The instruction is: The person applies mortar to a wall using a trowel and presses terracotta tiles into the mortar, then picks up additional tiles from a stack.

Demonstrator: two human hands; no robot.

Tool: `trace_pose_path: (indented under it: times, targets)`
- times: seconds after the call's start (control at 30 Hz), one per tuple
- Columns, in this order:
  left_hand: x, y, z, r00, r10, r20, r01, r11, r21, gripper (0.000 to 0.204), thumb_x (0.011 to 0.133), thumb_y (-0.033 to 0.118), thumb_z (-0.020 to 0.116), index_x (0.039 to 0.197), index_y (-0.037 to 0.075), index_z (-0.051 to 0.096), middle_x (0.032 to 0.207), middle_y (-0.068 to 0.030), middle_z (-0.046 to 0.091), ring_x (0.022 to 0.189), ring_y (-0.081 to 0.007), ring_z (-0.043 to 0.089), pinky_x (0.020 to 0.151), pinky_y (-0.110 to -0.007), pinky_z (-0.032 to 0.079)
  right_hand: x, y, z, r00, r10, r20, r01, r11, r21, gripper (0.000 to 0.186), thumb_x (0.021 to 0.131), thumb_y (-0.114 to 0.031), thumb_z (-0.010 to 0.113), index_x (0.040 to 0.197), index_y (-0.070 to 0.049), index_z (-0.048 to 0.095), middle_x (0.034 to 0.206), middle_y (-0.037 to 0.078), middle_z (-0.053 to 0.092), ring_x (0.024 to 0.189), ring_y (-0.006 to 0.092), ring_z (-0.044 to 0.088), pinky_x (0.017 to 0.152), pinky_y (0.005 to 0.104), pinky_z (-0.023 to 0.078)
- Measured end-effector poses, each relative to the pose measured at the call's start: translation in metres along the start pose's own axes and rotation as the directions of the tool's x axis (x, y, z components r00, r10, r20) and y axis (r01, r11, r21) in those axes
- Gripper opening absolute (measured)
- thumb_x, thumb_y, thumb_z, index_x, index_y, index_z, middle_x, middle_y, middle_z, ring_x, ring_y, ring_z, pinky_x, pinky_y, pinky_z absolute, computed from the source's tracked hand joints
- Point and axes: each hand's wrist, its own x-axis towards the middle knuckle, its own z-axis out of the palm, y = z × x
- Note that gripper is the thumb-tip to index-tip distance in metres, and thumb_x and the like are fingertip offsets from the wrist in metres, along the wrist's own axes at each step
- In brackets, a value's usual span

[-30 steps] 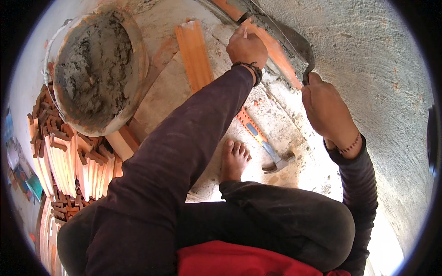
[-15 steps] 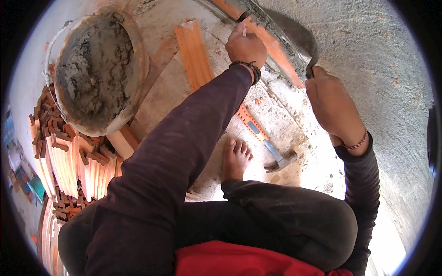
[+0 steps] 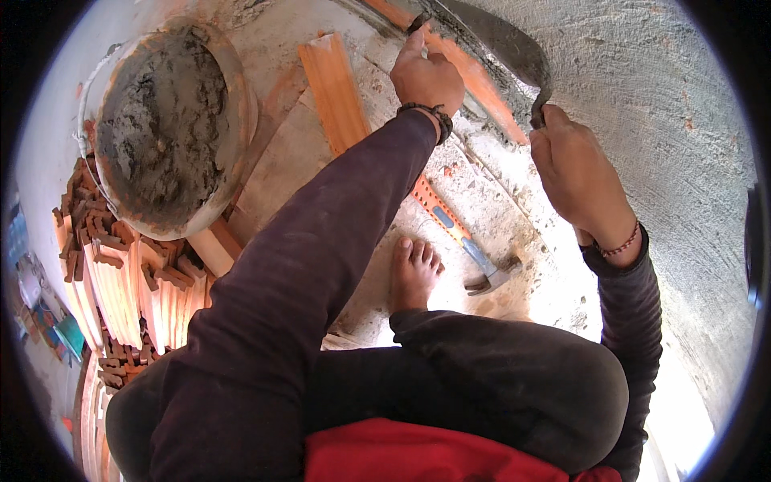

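My right hand (image 3: 577, 173) grips the bent handle of a mud-coated trowel (image 3: 514, 50), whose blade lies along the wall edge beside an orange tile strip (image 3: 474, 76) with grey mortar along it. My left hand (image 3: 426, 80) has its index finger stretched to the strip, at a small dark patch or piece, and the other fingers curled; whether they hold anything is hidden. An orange board (image 3: 329, 84) lies just left of that hand. A hammer (image 3: 458, 229) with an orange-and-grey handle lies below, partly behind my left forearm, beside my bare foot (image 3: 414, 273).
A bucket (image 3: 241, 120) of wet grey mortar stands at the upper left, by a stack of grooved orange tile pieces (image 3: 144, 289). A rough plastered wall (image 3: 666, 136) rises on the right. Assorted small items (image 3: 56, 321) are at the far left edge. The floor (image 3: 273, 161) is dusty.
My right hand and the trowel have moved upward, the hand also a little rightward over the second. My left hand has shifted slightly up and left, staying at the strip.
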Motion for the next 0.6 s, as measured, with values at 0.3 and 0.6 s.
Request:
trace_pose_path:
  times: [0.3,0.6]
  targets:
    - [-0.011,0.018,0.013,0.994,0.063,0.088,-0.067,0.996,0.052,0.061,0.102,0.025,0.043,0.149,-0.009,0.025,0.154,-0.032,0.026,0.142,-0.0409,0.031,0.115,-0.042,0.029,0.0,0.015,0.005,0.993,0.085,0.083,-0.086,0.996,0.003,0.019,0.093,-0.012,0.051,0.092,0.007,0.051,0.081,0.03,0.06,0.078,0.0482,0.06,0.07,0.0532,0.048]
    - [-0.025,0.006,0.002,0.947,0.302,0.106,-0.32,0.888,0.33,0.06,0.096,0.011,0.048,0.145,-0.016,0.027,0.146,-0.0397,0.032,0.138,-0.047,0.033,0.113,-0.047,0.028,-0.028,-0.001,-0.013,0.982,0.145,-0.118,-0.109,0.959,0.263,0.023,0.09,-0.008,0.059,0.108,0.007,0.055,0.074,0.026,0.059,0.069,0.0447,0.06,0.063,0.0447,0.047]
